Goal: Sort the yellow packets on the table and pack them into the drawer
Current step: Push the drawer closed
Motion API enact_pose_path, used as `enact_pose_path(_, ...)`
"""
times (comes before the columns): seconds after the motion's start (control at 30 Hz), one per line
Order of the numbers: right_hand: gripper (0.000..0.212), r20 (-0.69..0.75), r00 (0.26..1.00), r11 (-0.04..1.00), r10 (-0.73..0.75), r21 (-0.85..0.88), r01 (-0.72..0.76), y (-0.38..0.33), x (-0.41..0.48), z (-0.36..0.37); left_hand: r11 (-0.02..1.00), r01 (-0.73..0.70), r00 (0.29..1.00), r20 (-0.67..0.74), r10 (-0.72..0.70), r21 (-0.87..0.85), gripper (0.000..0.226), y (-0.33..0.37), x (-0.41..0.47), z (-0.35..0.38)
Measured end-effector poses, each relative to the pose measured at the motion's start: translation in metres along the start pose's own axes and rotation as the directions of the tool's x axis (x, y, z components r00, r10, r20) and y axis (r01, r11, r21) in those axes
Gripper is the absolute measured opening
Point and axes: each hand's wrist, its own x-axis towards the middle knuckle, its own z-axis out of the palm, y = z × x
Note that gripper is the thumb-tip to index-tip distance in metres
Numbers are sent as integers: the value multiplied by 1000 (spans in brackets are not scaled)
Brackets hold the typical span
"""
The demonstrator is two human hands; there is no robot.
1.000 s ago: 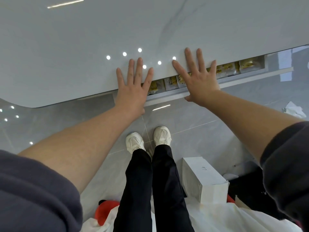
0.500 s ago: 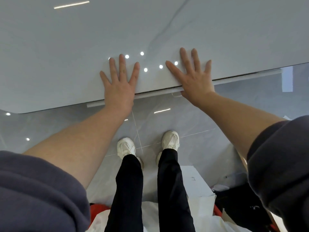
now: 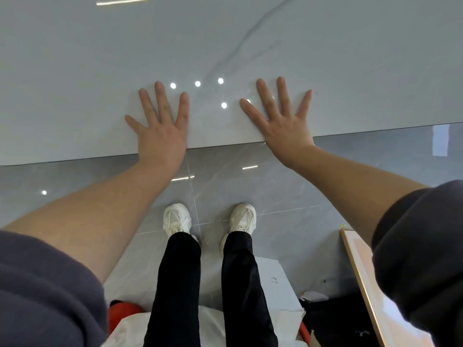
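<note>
Head view, looking down across the near edge of the table (image 3: 75,71). No yellow packet shows on the visible table top, and the drawer is not in sight. In judgement it sits pushed in beneath the near edge with the packets inside, and the task is at or close to its end, though this view cannot confirm either.

Risks from here: a packet standing proud inside could keep the drawer from seating fully, and nothing in this view would reveal it. The top is glossy, so weight leaned through the palms could let a hand slide towards the far edge. A white box (image 3: 273,279) lies on the floor (image 3: 325,184) just behind the shoes (image 3: 176,217), and a step backwards could catch on it.

Pose: the left hand (image 3: 160,136) and the right hand (image 3: 283,123) lie palm down on the table at its near edge, apart from each other, with both forearms reaching forward and slightly inward from pushed-up dark sleeves (image 3: 37,284). The fingers (image 3: 160,96) of each hand are straight and spread wide. The heels of both hands overhang the near edge. Neither hand has hold of anything.
</note>
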Motion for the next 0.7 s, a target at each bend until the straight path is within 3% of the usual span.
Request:
enact_pose_path(0.37,103,15,999,999,49,17,-49,-5,-3,-5,999,-45,999,11,45,16,76,-1,-5,-8)
enact_pose_path(0.57,112,119,992,996,45,69,-54,-6,-1,-12,998,-62,998,2,62,5,79,-3,-4,-11)
enact_pose_path(0.7,103,159,985,994,67,77,-80,-10,-1,-19,998,-64,998,8,64,19,75,-3,-6,-11)
